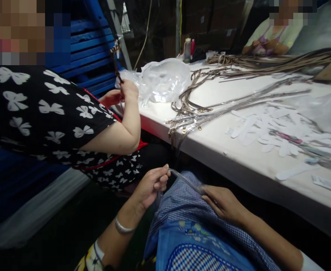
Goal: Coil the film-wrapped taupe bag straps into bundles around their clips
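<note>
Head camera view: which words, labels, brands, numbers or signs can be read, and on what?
None can be read.
Bright blue cloth apron: pale lettering, too blurred.
Flat white rectangular packet: printed, but too small and blurred.
Small pale labels on dark brown boxes: too small.

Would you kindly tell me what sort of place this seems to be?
It looks like a workshop or packing area, though I can't be certain: bundles of long brown strap-like strips, scattered flat white slips and crumpled clear plastic lie on a long white table.
</note>
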A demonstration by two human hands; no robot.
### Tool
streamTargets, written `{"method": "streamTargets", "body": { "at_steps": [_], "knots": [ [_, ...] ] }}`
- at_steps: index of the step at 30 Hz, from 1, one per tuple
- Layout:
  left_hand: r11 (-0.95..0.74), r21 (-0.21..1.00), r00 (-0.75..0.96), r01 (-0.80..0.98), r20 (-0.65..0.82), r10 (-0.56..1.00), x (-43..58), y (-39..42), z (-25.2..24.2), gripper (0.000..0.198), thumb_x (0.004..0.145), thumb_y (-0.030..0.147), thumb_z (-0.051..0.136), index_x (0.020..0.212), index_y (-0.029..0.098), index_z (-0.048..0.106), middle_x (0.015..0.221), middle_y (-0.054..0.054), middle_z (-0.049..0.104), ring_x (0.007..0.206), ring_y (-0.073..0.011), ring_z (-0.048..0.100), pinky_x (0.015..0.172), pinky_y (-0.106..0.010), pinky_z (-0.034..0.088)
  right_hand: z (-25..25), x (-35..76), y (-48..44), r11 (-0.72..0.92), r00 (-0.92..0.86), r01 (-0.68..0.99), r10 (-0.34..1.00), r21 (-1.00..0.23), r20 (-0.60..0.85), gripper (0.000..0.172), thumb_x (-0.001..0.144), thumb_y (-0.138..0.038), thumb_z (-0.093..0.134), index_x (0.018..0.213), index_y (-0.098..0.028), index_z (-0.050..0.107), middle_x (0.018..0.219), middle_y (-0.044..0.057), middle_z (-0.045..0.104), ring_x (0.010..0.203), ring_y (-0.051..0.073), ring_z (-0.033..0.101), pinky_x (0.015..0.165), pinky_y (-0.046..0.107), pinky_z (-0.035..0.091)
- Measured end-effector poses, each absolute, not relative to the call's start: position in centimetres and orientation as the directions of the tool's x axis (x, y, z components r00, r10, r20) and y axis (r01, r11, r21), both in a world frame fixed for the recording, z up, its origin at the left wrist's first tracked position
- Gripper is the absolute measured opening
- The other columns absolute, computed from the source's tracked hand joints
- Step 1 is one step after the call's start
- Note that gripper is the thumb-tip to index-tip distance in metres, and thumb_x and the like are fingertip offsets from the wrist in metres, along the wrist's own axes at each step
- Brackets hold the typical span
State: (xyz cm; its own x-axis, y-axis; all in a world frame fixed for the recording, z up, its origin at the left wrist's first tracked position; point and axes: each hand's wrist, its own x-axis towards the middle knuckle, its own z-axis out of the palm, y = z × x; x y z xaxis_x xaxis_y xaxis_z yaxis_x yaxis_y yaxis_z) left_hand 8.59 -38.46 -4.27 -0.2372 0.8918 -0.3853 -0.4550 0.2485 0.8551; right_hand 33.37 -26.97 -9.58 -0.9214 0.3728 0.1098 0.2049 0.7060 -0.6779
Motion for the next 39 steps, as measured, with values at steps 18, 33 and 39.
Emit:
{"method": "streamTargets", "body": {
  "at_steps": [18, 33, 39],
  "knots": [
    [-0.417, 0.527, -0.013, 0.741, 0.631, 0.776, 13.0, -36.4, -11.1, 0.029, 0.093, 0.010, 0.044, 0.112, 0.013, 0.065, 0.105, -0.010, 0.073, 0.100, -0.0190, 0.068, 0.091, -0.033, 0.056, -3.9, 32.4, -30.2, -0.464, -0.879, 0.221, 0.287, -0.858, -0.382, 0.039, 0.094, -0.050, 0.047, 0.077, -0.016, 0.055, 0.068, -0.002, 0.039, 0.061, 0.011, 0.031, 0.060, 0.024, 0.033],
    [0.001, 1.000, -0.045, -0.019, -0.002, 0.999, 16.5, -37.0, -6.6, 0.038, 0.094, 0.040, 0.051, 0.078, 0.013, 0.071, 0.071, -0.006, 0.071, 0.074, -0.0174, 0.066, 0.079, -0.027, 0.048, -3.1, 31.2, -24.7, 0.586, -0.592, 0.084, 0.680, -0.806, 0.433, 0.029, 0.098, -0.028, 0.041, 0.124, -0.025, 0.054, 0.115, 0.008, 0.061, 0.125, 0.026, 0.050, 0.109, 0.045, 0.039],
    [0.151, 0.939, 0.004, -0.308, -0.158, 0.987, 15.5, -38.1, -4.7, 0.039, 0.090, 0.048, 0.054, 0.083, 0.011, 0.064, 0.061, -0.002, 0.063, 0.051, -0.0110, 0.058, 0.057, -0.022, 0.045, -8.9, 32.3, -24.4, 0.807, -0.863, 0.133, 0.380, -0.575, 0.334, 0.044, 0.100, -0.024, 0.035, 0.144, -0.018, 0.034, 0.122, 0.015, 0.062, 0.117, 0.024, 0.059, 0.098, 0.040, 0.050]
  ]
}}
